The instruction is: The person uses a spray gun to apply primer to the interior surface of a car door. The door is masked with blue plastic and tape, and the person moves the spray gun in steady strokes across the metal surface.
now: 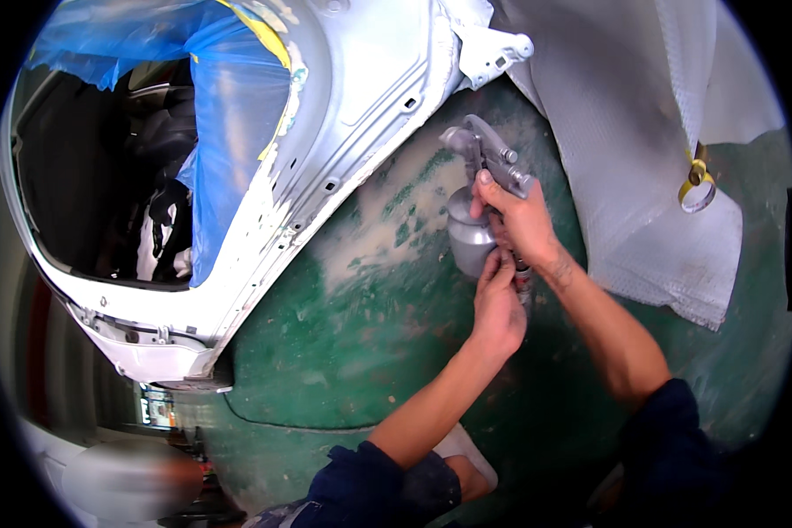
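Note:
My right hand (521,218) is wrapped round the handle of a grey metal spray gun (491,141), its thumb near the top of the grip. Below the gun's head hangs a silver paint cup (470,239). My left hand (500,310) is closed, its fingertips pinching low on the gun, beside the cup and the hose fitting (523,280). My fingers partly hide that fitting. The gun's nozzle points left, toward a white car body (361,88) that stands apart from it.
Blue masking film (238,114) with yellow tape (268,35) covers part of the car's opening. Silver bubble sheeting (625,176) hangs on the right, with a tape roll (697,189) on it. A dark hose (299,429) crosses the green floor (343,352), which has pale dusty patches.

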The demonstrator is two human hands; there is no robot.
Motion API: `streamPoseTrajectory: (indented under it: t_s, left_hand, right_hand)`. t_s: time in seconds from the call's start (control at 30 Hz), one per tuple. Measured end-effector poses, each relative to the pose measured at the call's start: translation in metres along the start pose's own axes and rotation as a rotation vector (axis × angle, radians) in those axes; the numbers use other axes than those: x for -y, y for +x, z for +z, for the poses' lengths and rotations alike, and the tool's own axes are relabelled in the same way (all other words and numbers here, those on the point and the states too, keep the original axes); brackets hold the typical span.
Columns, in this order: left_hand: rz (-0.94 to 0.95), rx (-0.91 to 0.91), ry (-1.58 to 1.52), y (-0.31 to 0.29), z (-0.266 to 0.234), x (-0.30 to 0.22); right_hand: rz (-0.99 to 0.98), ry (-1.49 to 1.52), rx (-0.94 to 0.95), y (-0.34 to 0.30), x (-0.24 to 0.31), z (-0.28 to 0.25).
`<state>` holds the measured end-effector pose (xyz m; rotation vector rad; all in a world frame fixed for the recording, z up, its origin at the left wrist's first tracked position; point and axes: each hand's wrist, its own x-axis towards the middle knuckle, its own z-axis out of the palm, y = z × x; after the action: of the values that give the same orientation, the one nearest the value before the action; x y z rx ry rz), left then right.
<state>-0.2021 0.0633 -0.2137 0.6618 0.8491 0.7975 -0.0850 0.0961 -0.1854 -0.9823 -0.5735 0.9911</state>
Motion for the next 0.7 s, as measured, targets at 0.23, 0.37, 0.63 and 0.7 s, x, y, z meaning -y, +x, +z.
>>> streamPoseTrajectory:
  t_s: [0.23, 0.37, 0.63, 0.7]
  left_hand:
    - [0.054, 0.035, 0.103, 0.011, 0.0, -0.023]
    - [-0.002, 0.04, 0.11, 0.004, 0.001, -0.033]
    - [-0.056, 0.074, 0.112, 0.011, -0.029, -0.009]
    - [-0.074, 0.101, 0.131, 0.01, -0.035, -0.012]
  right_hand:
    - [-0.056, -0.004, -0.164, 0.004, 0.016, 0.019]
    - [0.012, 0.055, -0.085, -0.003, 0.015, 0.017]
    - [-0.058, 0.142, -0.119, -0.021, -0.009, 0.014]
    - [-0.068, 0.17, -0.131, -0.026, -0.013, 0.013]
